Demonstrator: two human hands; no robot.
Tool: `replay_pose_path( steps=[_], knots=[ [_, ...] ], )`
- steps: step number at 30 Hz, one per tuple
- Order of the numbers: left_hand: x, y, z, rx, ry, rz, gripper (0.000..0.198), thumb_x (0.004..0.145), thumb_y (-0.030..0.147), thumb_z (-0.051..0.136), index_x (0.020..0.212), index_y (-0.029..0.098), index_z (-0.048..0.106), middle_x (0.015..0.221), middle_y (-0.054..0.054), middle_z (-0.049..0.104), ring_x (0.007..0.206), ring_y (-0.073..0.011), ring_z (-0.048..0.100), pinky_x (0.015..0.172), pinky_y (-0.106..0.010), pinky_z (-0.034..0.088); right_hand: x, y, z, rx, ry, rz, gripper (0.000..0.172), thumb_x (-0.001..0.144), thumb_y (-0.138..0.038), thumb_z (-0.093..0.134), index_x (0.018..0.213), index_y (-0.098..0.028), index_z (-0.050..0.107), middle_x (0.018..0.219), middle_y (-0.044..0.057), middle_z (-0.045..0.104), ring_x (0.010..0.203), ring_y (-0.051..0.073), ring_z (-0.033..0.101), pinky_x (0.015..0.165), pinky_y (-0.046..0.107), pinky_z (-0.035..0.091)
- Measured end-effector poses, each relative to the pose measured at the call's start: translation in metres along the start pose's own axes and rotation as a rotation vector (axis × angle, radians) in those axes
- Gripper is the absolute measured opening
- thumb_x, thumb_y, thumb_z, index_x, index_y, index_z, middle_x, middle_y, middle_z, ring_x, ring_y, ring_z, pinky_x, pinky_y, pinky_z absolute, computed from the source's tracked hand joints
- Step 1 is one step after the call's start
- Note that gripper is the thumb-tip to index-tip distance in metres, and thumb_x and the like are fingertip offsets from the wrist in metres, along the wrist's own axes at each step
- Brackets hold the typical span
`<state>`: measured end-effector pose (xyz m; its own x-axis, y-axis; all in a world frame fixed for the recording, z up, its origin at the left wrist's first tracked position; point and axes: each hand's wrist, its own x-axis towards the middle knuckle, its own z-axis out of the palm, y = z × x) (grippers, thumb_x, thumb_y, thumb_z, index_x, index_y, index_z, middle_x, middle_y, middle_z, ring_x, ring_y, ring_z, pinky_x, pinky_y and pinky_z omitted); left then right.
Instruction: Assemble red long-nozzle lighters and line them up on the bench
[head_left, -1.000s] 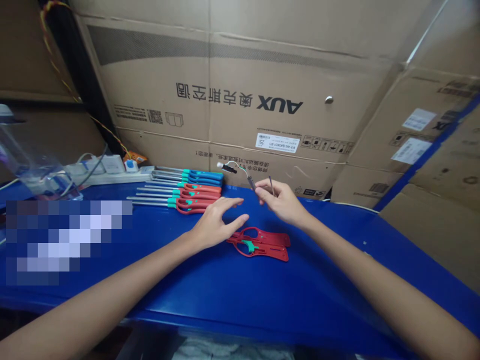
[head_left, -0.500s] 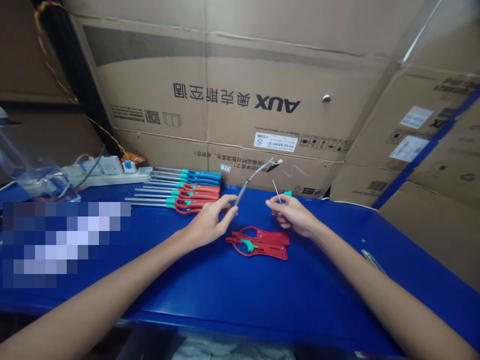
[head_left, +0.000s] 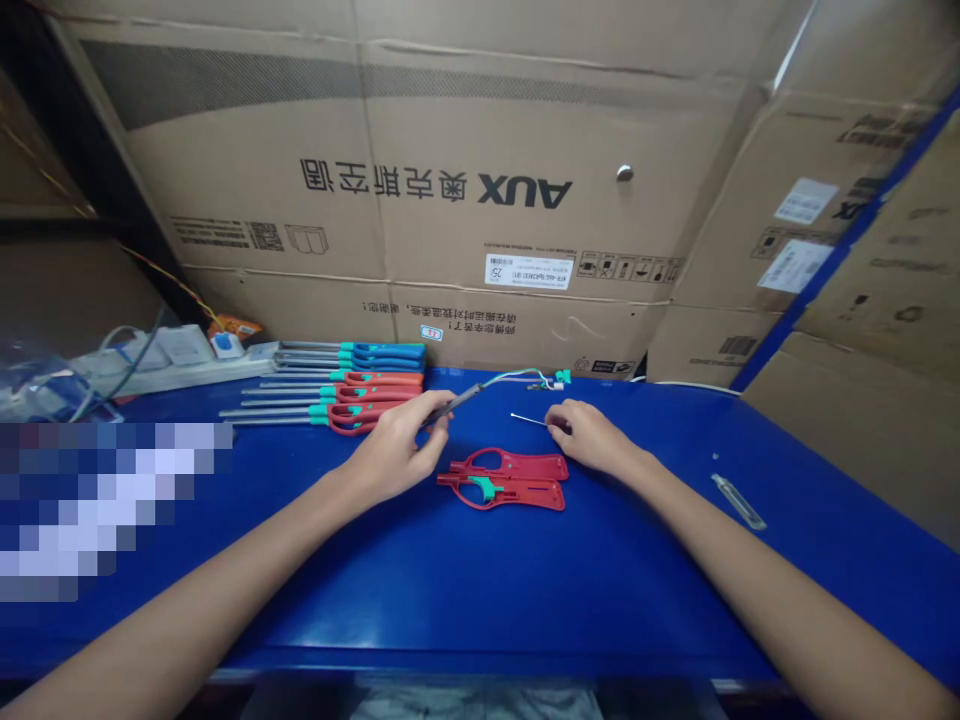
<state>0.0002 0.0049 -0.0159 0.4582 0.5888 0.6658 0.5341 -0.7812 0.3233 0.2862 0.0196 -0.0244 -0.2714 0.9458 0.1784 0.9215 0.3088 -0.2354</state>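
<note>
My left hand (head_left: 409, 440) is closed around a grey metal lighter tube (head_left: 466, 398), tilted up to the right. From the tube's end, thin wires (head_left: 510, 374) run to small white and dark parts near a green cap (head_left: 564, 376). Between its fingertips my right hand (head_left: 589, 432) pinches a thin metal rod (head_left: 529, 419) with a pale tip, pointing left. Below both hands lie two red lighter shell halves (head_left: 551, 494), side by side on the blue table. A green trigger (head_left: 482, 488) sits in the nearer half.
Assembled long lighters (head_left: 382, 390), red, orange and blue, lie in a row at left. Behind them is a white power strip (head_left: 187, 378) with plugs. A clear narrow container (head_left: 739, 503) lies at right. Cardboard (head_left: 420, 120) walls the back of the table (head_left: 420, 610).
My left hand has lowered the tube, which now lies flatter with its wires to the right. The rod in my right hand has swung from nearly upright to pointing left. The view has shifted slightly.
</note>
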Motion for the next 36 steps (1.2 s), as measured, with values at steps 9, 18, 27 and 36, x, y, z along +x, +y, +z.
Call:
replay_pose_path(
  steps=[9,18,27,36],
  knots=[
    [-0.002,0.004,0.0,0.028,-0.018,-0.004,0.021,0.092,0.028,0.047,0.102,0.014,0.059,0.081,-0.002,0.067,0.066,-0.0132,0.061,0.063,-0.024,0.049,-0.016,-0.029,-0.01,0.335,0.279,-0.317,0.028,0.083,-0.026,0.064,0.109,-0.018,0.06,0.101,0.007,0.068,0.087,0.018,0.064,0.08,0.03,0.05],
    [-0.004,0.004,0.003,0.038,-0.106,0.005,0.023,0.094,0.03,0.045,0.1,0.013,0.06,0.087,-0.005,0.067,0.074,-0.0153,0.063,0.068,-0.027,0.049,-0.025,-0.048,-0.007,0.439,0.537,-0.438,0.01,0.085,-0.025,0.064,0.092,-0.018,0.064,0.08,0.002,0.07,0.068,0.013,0.065,0.067,0.024,0.052],
    [-0.004,0.005,0.004,0.031,-0.16,0.013,0.024,0.095,0.031,0.045,0.098,0.014,0.06,0.084,-0.004,0.066,0.071,-0.0139,0.06,0.067,-0.026,0.046,-0.026,-0.052,-0.003,0.397,0.52,-0.48,0.009,0.089,-0.022,0.058,0.088,-0.016,0.065,0.079,0.003,0.071,0.068,0.013,0.064,0.068,0.024,0.052],
    [-0.006,0.01,0.002,0.001,-0.256,0.013,0.024,0.095,0.032,0.046,0.108,0.017,0.06,0.086,-0.001,0.068,0.065,-0.0112,0.06,0.06,-0.023,0.044,-0.027,-0.053,0.004,0.372,0.501,-0.485,0.011,0.09,-0.023,0.057,0.088,-0.018,0.066,0.082,0.005,0.073,0.071,0.014,0.066,0.069,0.026,0.052]
  ],
)
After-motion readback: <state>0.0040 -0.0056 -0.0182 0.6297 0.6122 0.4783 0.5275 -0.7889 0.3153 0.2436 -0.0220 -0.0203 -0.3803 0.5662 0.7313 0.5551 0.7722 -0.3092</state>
